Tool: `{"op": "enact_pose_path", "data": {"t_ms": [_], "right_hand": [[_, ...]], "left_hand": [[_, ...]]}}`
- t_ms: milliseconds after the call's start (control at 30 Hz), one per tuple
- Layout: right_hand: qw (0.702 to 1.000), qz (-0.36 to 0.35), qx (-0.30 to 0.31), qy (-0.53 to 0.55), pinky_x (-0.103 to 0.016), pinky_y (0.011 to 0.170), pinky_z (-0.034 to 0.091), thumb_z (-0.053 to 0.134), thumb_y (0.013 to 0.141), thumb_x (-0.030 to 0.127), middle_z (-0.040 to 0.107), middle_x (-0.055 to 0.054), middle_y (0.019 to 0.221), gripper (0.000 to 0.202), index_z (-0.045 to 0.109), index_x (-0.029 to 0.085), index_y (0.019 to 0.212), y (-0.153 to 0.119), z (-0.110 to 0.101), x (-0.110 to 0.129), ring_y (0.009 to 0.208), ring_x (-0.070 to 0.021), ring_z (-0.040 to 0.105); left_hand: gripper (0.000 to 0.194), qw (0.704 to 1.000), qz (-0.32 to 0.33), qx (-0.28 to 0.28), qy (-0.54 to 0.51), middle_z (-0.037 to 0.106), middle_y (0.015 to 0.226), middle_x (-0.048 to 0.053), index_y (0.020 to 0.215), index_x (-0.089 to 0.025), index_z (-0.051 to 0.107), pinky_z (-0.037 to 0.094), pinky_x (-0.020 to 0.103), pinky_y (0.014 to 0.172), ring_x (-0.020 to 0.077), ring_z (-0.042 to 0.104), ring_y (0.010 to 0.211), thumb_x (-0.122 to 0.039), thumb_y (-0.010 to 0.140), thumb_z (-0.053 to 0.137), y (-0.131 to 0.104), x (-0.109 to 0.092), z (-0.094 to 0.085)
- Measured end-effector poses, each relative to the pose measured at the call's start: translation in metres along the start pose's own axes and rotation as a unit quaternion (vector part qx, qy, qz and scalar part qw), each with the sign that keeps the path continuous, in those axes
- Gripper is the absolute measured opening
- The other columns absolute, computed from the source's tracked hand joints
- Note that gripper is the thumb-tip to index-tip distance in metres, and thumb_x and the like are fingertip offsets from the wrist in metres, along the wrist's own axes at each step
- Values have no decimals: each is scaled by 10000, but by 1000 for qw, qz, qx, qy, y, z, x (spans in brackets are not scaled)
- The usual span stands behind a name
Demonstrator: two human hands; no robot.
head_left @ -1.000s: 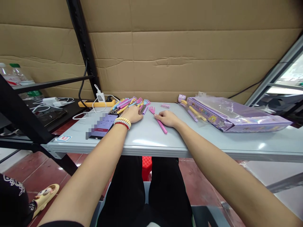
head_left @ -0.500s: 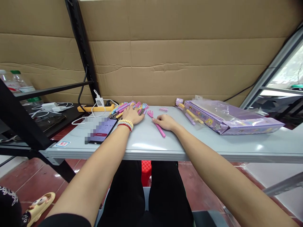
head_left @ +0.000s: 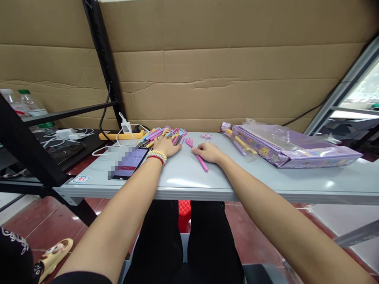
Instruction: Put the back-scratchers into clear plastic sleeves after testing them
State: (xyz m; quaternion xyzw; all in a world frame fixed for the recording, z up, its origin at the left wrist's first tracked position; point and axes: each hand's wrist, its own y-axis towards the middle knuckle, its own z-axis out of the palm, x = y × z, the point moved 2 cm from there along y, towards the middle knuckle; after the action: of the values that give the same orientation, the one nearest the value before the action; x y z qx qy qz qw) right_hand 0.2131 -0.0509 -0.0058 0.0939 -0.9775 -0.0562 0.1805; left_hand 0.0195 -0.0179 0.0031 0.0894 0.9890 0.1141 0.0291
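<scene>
My left hand [head_left: 166, 146] rests on a pile of colourful pens [head_left: 156, 133] with hand-shaped tops. Its fingers are spread over them, and bead bracelets circle the wrist. One pink pen [head_left: 201, 161] with a hand-shaped top lies aslant on the table, apart from the pile. At its upper shaft is the thumb of my right hand [head_left: 210, 152], whose fingers are curled in; their undersides are hidden. A phone [head_left: 134, 159] lies beside my left wrist, partly blurred out. Behind the pink pen is a small pink piece [head_left: 206, 137], too small to name.
A purple printed box [head_left: 319, 162] with clear plastic lies on the right, beside bagged pens [head_left: 241, 144]. At the back left is a yellow power strip [head_left: 114, 135] with a white charger [head_left: 126, 127] and cable. Cardboard [head_left: 207, 67] lines the back; a black frame post [head_left: 105, 59] stands left.
The view has shifted slightly, so the scene sits a little further right. Both hands and the pink pen keep nearly the same places.
</scene>
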Motion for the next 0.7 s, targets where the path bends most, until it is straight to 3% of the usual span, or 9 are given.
{"op": "enact_pose_path", "data": {"t_ms": [267,400,700], "right_hand": [[1000,-5,-2,-5,-260,555,285,408,835,628,601,-34,656,502,563,192,640,1,0,0,617,-146,484],[1000,-17,1,-5,-252,559,291,494,782,632,610,-22,658,459,584,196,673,2,1,-1,633,-147,502],[1000,-21,1,-5,-250,559,300,557,740,606,612,-10,653,409,578,203,669,3,2,-3,625,-142,503]], "left_hand": [[807,1000,6,21,13,437,1439,146,1360,-155,457,195,501,1108,326,329,1345,-691,784,277,-1,-4,0],[795,999,-4,31,27,446,1417,177,1345,-115,478,200,475,1111,332,314,1350,-664,807,271,-4,-7,0],[751,999,-4,38,4,443,1420,171,1339,-121,476,222,484,1095,340,314,1345,-628,804,332,-8,-5,-2]]}}
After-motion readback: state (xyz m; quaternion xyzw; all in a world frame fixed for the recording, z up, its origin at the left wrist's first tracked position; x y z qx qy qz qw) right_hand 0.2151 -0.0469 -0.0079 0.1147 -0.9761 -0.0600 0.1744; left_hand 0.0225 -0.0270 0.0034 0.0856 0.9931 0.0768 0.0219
